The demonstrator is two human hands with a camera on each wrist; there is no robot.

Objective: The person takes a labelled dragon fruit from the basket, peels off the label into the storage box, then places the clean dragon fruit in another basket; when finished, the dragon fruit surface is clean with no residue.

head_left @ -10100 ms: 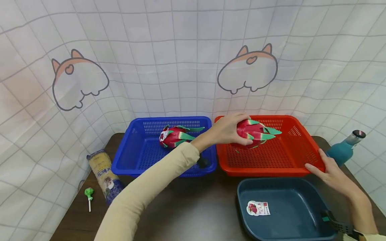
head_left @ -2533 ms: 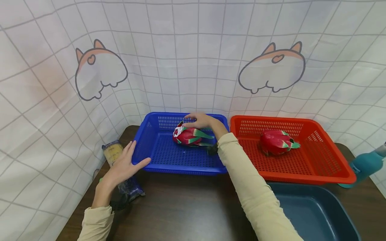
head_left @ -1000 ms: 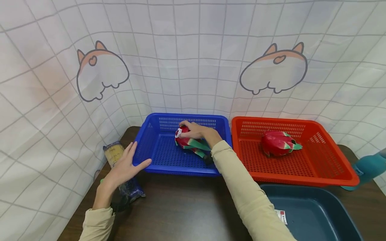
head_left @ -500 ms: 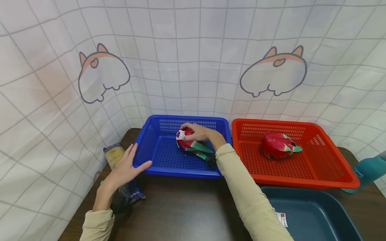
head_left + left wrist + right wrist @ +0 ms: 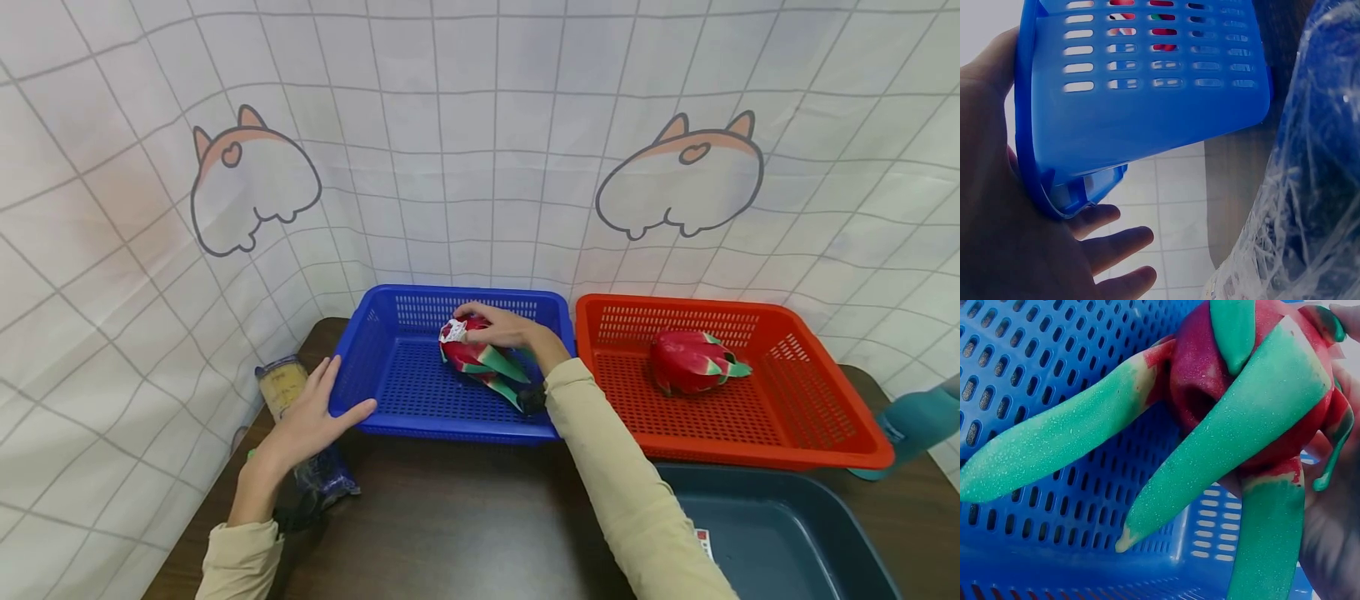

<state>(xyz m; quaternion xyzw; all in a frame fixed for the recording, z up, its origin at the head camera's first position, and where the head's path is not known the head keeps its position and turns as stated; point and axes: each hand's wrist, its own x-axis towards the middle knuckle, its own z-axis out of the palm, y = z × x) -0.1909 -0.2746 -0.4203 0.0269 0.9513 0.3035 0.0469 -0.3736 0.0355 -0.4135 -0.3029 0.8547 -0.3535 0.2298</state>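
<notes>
In the head view, my right hand (image 5: 504, 327) grips a red dragon fruit (image 5: 459, 354) from above, inside the blue basket (image 5: 397, 427). A white label shows on the fruit's left end. Long green scales hang from the dragon fruit (image 5: 1229, 419) in the right wrist view, with fingers partly hidden behind it. My left hand (image 5: 311, 425) rests at the blue basket's front left corner, thumb and fingers spread. In the left wrist view, that hand lies along the rim of the blue basket (image 5: 1116, 119), its fingers fairly straight. A second dragon fruit (image 5: 688, 362) lies in the red basket (image 5: 735, 454).
A dark blue-green tray (image 5: 780, 533) with a small printed label (image 5: 703, 542) stands before the red basket. A teal bottle (image 5: 918, 425) is at the right. Left of the blue basket lies a blue-and-yellow plastic package (image 5: 283, 385), partly under my left arm.
Ten seconds ago my left hand held one dragon fruit over the red basket; it now lies there. My right hand has moved from the red basket's corner and taken hold of the other fruit.
</notes>
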